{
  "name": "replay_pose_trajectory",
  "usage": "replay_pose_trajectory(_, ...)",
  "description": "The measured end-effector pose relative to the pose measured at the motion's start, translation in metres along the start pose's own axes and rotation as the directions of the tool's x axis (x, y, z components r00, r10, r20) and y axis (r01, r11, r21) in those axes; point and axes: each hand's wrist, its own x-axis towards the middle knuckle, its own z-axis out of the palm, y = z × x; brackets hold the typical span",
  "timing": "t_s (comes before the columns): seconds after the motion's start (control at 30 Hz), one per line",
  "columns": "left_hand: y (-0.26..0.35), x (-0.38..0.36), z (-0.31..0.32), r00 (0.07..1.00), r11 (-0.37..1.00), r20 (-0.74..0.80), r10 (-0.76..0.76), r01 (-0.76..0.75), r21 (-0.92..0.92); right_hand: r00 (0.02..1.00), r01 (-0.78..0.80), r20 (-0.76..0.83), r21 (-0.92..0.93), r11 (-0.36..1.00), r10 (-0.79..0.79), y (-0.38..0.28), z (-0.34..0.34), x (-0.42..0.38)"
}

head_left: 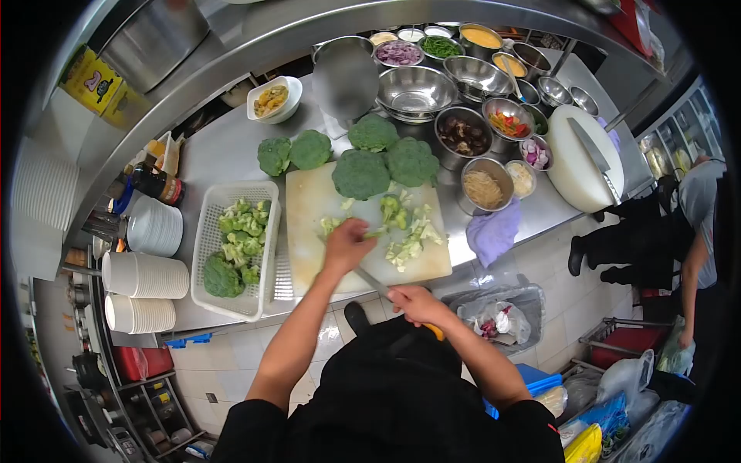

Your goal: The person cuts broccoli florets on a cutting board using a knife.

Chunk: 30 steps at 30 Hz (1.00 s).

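My right hand (417,303) is closed around the handle of a knife (372,279), its yellow-orange end showing below the fist. The blade points up and left over the near edge of the white cutting board (309,201). Above the board, my left hand (351,245) has its fingers curled on a small piece of broccoli (374,231), partly hidden by them. Cut florets (395,210) and pale stem pieces (414,243) lie to the right of that hand. Whole broccoli heads (360,174) sit along the board's far edge, with others (311,149) behind it on the steel counter.
Left of the board, a white plastic basket (207,231) holds cut broccoli. Steel bowls (417,91) and ingredient containers (484,185) stand at the back right. A cleaver (588,143) rests on a round board (567,181). Below is a lined bin (532,297); a person (695,224) stands right.
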Motion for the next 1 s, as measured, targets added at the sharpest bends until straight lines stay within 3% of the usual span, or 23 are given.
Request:
replay_pose_trajectory(0.07,0.006,-0.018,-0.056,0.966,0.905,0.078,-0.247,0.259,-0.338,0.984,0.092,-0.142,-0.142,0.986,-0.112,0.001,-0.008,-0.011)
replay_pose_trajectory(0.17,-0.054,-0.024,-0.109,0.921,0.862,-0.019,-0.390,0.357,-0.361,0.944,0.151,-0.231,-0.337,0.929,-0.237,-0.013,-0.004,-0.032)
replay_pose_trajectory(0.3,-0.093,-0.035,-0.119,0.951,0.962,-0.181,-0.251,0.224,-0.158,0.910,0.212,-0.241,-0.428,0.879,-0.337,-0.033,0.015,-0.049)
replay_pose_trajectory(0.37,-0.095,-0.039,-0.108,0.946,0.980,-0.258,-0.195,0.176,-0.094,0.919,0.235,-0.209,-0.387,0.892,-0.333,-0.042,0.021,-0.055)
replay_pose_trajectory(0.47,-0.087,-0.045,-0.102,0.895,0.925,-0.280,-0.349,0.280,-0.257,0.947,0.210,-0.175,-0.299,0.931,-0.270,-0.047,0.026,-0.059)
replay_pose_trajectory(0.63,-0.088,-0.047,-0.096,0.872,0.917,-0.307,-0.382,0.316,-0.245,0.968,0.174,-0.143,-0.209,0.962,-0.206,-0.047,0.034,-0.050)
replay_pose_trajectory(0.73,-0.089,-0.048,-0.093,0.856,0.907,-0.317,-0.409,0.341,-0.248,0.954,0.189,-0.146,-0.388,0.902,-0.263,-0.013,0.044,-0.019)
replay_pose_trajectory(0.87,-0.092,-0.046,-0.100,0.867,0.887,-0.265,-0.421,0.333,-0.320,0.980,0.106,-0.132,-0.287,0.952,-0.149,-0.021,0.036,-0.035)
replay_pose_trajectory(0.97,-0.061,-0.065,-0.127,0.932,0.905,-0.309,-0.188,0.042,-0.424,0.969,0.136,-0.167,-0.259,0.956,-0.183,-0.011,0.018,-0.041)
replay_pose_trajectory(1.0,-0.054,-0.066,-0.146,0.929,0.924,-0.348,-0.123,-0.021,-0.382,0.960,0.154,-0.185,-0.282,0.947,-0.211,-0.007,0.016,-0.040)
